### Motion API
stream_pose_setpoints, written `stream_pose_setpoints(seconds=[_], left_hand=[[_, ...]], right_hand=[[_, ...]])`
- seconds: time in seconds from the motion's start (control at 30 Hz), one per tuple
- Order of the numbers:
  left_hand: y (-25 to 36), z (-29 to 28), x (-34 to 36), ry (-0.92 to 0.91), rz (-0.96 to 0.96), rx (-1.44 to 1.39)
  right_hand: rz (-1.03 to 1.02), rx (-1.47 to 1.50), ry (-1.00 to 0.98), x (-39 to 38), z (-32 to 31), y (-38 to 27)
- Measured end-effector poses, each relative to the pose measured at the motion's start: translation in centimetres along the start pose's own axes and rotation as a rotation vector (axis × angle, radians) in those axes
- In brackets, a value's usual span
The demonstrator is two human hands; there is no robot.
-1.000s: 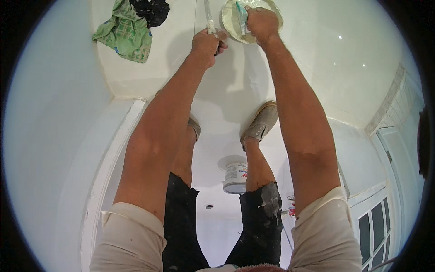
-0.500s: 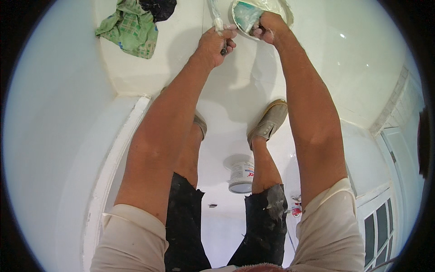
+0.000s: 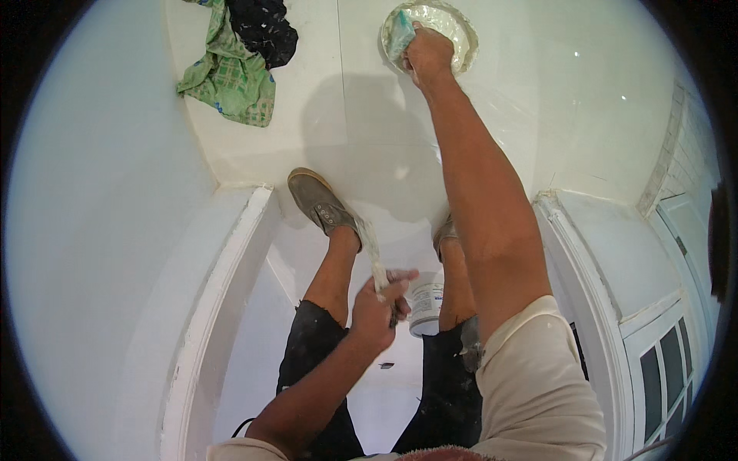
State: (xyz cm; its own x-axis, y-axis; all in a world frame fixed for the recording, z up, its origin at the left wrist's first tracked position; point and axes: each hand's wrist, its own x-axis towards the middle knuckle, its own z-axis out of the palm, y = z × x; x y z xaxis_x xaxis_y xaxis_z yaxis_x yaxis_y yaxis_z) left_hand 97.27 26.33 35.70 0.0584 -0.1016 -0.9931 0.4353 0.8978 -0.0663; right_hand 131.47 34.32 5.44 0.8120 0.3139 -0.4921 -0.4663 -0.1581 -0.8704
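Observation:
My right hand [image 3: 427, 55] reaches far out to a round shallow pan [image 3: 466, 32] of white paste on the white floor. Its fingers are closed on a pale green pad [image 3: 399, 34] at the pan's left rim. My left hand [image 3: 379, 305] is pulled back between my legs, gripping a paste-smeared putty knife [image 3: 371, 247] whose blade points up toward my left shoe [image 3: 323, 203]. My right shoe [image 3: 443, 230] is mostly hidden behind my right arm.
A green checked rag [image 3: 231, 77] and a black rag [image 3: 261, 31] lie on the floor at the upper left. A small white tub [image 3: 425, 306] stands behind my legs. White door trim [image 3: 219, 307] runs on the left; a glazed white door [image 3: 669, 361] is at the right.
My left hand has drawn back from the floor beside the pan to between my legs, taking the putty knife with it. My right hand has stayed at the pan.

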Motion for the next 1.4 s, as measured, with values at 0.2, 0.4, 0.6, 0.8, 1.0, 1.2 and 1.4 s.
stream_pose_setpoints(seconds=[0.2,0.4,0.6,0.8,1.0,1.2,1.4], left_hand=[[-0.9,-1.1,1.7,-0.008,0.011,0.051],[-1.5,-3.5,5.5,-0.004,0.202,0.242],[-2.6,-5.4,8.0,0.082,0.200,0.102],[-3.4,-5.0,8.5,-0.047,0.196,0.188],[-4.4,-4.6,9.0,-0.034,0.209,0.286],[-4.2,-4.4,9.1,-0.038,0.205,0.335],[-4.2,-4.4,9.2,-0.057,0.179,0.340]], right_hand=[[0.507,0.534,-0.126,-1.1,-0.9,-3.3],[0.325,0.617,-0.372,-11.2,-6.6,-2.4],[0.507,0.946,-0.290,-27.6,-12.8,4.7],[0.319,0.204,0.277,-26.7,-21.3,10.1],[-0.177,-0.821,0.294,-21.4,-23.9,13.6],[-0.102,-0.929,0.092,-21.8,-15.8,13.3],[0.031,-0.757,0.586,-20.1,-18.8,11.3]])
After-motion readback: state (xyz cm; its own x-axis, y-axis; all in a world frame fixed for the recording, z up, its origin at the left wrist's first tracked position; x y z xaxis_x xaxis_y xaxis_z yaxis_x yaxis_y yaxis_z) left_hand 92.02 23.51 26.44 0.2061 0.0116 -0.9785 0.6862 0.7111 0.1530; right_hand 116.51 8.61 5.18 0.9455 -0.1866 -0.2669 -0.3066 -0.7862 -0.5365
